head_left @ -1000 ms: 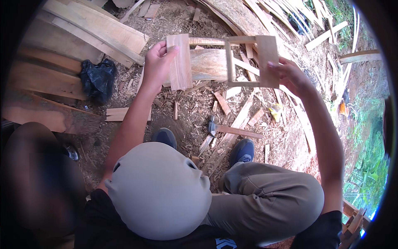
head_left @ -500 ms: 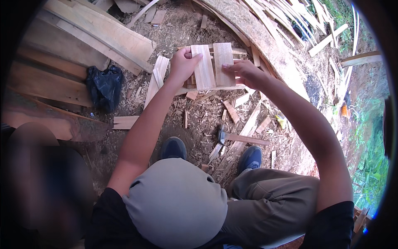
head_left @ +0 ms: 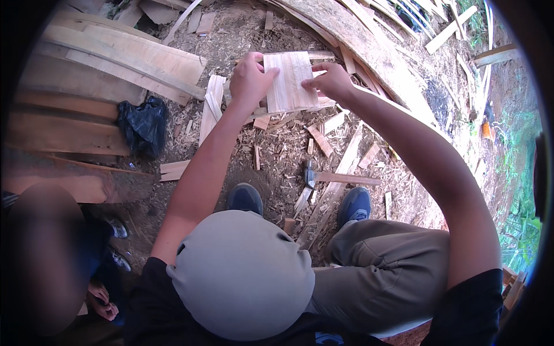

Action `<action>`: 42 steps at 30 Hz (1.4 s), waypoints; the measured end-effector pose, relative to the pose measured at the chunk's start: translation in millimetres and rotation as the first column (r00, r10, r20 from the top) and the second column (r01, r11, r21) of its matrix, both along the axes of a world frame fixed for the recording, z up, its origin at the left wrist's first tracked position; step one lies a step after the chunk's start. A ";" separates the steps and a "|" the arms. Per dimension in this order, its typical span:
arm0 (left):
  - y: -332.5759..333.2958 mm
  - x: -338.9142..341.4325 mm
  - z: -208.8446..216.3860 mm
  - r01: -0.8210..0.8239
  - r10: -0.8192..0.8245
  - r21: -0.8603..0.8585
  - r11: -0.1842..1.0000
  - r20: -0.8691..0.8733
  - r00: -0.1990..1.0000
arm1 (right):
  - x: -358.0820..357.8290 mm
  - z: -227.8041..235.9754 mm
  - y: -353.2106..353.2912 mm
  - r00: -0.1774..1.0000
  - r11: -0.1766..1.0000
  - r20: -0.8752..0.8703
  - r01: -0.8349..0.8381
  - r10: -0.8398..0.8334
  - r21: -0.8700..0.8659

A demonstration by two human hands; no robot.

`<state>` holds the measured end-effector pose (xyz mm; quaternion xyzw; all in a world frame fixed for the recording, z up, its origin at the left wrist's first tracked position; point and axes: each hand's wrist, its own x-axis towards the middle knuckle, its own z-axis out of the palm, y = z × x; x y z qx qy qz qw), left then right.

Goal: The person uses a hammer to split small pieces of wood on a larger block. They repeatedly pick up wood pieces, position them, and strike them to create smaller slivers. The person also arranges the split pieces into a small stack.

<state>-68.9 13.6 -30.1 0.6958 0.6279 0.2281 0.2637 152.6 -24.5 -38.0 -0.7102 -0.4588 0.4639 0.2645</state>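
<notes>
Two short, pale wooden boards are held up side by side with their long edges together, the left board (head_left: 279, 91) meeting the right board (head_left: 299, 66). My left hand (head_left: 249, 82) grips the left board at its outer edge, thumb on the face. My right hand (head_left: 331, 81) pinches the outer edge of the right board between thumb and fingers. Behind the boards, mostly hidden, shows a frame of wooden slats (head_left: 324, 55). A claw hammer (head_left: 344, 178) with a wooden handle lies on the ground between my shoes.
Shavings and offcuts (head_left: 319, 140) cover the dirt floor. Long planks (head_left: 133, 49) are stacked at the left, beside a black plastic bag (head_left: 142, 127). A large curved wooden sheet (head_left: 369, 63) lies at the back right. Another person's hands (head_left: 103, 300) show at lower left.
My right hand has brought the right board leftward against the left one, closing the gap between them. Another person's hands and shoes have come into view at lower left.
</notes>
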 end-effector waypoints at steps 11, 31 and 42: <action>-5.0 0.5 16.5 -0.014 0.008 -0.047 0.999 -0.128 0.992 | -0.4 7.6 -4.8 0.998 0.999 0.042 -0.048 0.048 -0.010; -2.3 4.7 -0.1 -0.046 0.048 0.019 0.999 -0.112 0.993 | -1.8 3.5 -4.6 0.999 1.000 0.033 -0.008 0.008 0.009; -5.8 1.2 5.0 -0.038 0.043 0.031 0.999 -0.186 0.982 | -5.3 6.8 -1.1 0.977 0.998 0.208 -0.052 0.045 0.028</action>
